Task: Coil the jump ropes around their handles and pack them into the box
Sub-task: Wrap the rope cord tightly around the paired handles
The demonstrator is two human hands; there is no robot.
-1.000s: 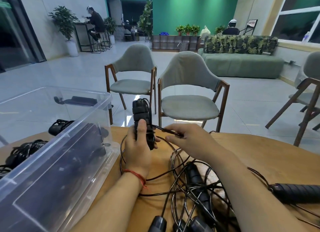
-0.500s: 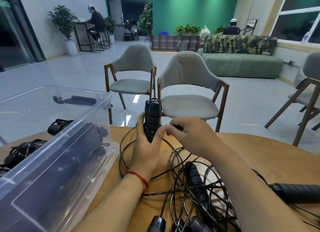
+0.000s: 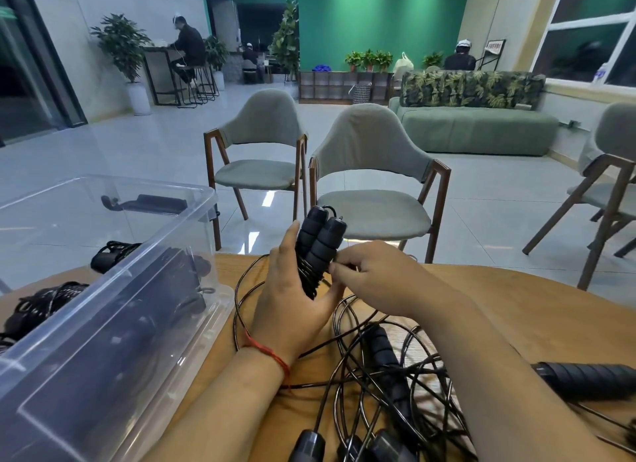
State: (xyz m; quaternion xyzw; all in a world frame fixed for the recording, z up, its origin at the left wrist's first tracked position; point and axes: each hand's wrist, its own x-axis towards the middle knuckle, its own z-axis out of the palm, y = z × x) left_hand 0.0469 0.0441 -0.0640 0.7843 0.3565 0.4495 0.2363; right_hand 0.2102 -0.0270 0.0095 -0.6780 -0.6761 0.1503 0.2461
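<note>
Through the head camera I saw the left hand [image 3: 292, 310] just to the right of the clear box [image 3: 86, 375], wrapped round two handles [image 3: 318, 241] and holding them side by side, standing up. I think it held them that way so they made one fat stick for the rope [image 3: 308, 281] to go round. Some turns of rope were already tight on the lower part of the handles. The right hand [image 3: 382, 282], one step further from the box, pinched the rope with curled fingertips right beside the handles, I guess to pull it snug for a new turn. The rest of that rope ran down to the table [image 3: 516, 306]. The job was only partly done, because a pile of loose ropes [image 3: 395, 375] lay in a tangle to the right of the box, under the right arm, and a fat black handle [image 3: 585, 380] lay well apart from the box, on the far right. Through the box's clear wall I saw dark rope bundles [image 3: 44, 303], but I could not tell if they were inside it or behind it. The table was light wood. Past the box stood two grey chairs [image 3: 371, 186] on a shiny floor [image 3: 137, 144], then a green sofa [image 3: 475, 131] and a green wall [image 3: 378, 20], with people sitting far away.
</note>
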